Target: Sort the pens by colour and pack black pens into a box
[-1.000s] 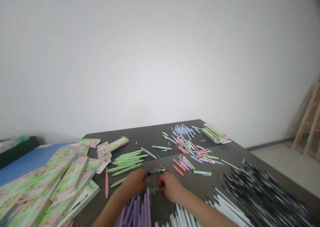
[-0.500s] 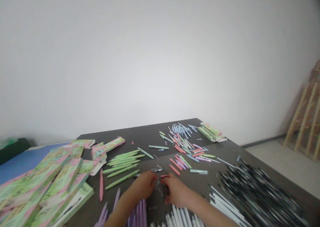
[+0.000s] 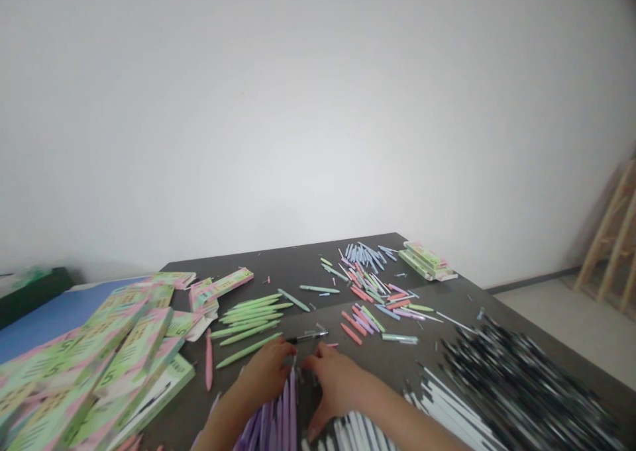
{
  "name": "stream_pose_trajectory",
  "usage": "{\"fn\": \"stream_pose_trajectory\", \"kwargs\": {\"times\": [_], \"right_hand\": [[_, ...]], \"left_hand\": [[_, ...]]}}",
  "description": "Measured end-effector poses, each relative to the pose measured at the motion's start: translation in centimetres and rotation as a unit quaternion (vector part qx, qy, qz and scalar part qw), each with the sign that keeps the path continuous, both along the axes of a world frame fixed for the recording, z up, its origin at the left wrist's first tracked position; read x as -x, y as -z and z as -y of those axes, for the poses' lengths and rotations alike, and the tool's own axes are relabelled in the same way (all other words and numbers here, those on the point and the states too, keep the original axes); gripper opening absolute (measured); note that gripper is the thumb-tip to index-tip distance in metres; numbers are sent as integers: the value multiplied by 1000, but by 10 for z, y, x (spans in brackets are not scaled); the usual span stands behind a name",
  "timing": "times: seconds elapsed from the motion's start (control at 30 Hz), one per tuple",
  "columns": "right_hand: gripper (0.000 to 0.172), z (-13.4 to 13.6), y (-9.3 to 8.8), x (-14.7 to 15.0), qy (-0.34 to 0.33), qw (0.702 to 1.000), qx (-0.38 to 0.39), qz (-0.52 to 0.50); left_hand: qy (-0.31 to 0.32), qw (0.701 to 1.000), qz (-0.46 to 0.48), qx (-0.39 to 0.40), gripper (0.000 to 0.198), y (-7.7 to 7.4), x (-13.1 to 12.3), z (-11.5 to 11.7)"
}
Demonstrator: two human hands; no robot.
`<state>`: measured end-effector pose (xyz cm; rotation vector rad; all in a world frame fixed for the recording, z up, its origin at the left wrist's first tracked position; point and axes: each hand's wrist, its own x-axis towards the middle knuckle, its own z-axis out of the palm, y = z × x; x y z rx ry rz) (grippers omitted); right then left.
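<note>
My left hand rests at the far end of a bunch of purple pens, its fingers curled over their tips. Close beside it my right hand lies on the dark table, fingers bent, thumb pointing down toward a row of white pens. A black pen lies just beyond both hands, touching neither as far as I can see. Whether either hand grips anything is hidden by the fingers.
Green pens lie in a group ahead left. Mixed pink, blue and green pens are scattered ahead right. A stack of green-pink boxes fills the left. A large heap of black refills covers the right. More boxes sit at the far corner.
Both hands have drawn back toward me and slightly apart. The view shifted a little; the black pen lies beyond the fingertips again.
</note>
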<state>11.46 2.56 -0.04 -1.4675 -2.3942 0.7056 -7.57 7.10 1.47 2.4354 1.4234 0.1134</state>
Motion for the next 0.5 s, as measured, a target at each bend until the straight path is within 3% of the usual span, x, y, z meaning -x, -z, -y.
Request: {"fn": "stream_pose_trajectory", "kwargs": {"times": [0.17,0.37,0.5], "right_hand": [[70,-6,7,11,38,999,-5,31],[45,-27,15,9,103,995,0,-14],[27,-34,21,12,110,993,-21,-38]], "left_hand": [[2,1000,-3,-6,37,3,-1,5],[-32,999,-6,-29,40,10,2,1],[-57,998,-8,-41,42,12,10,-6]]}}
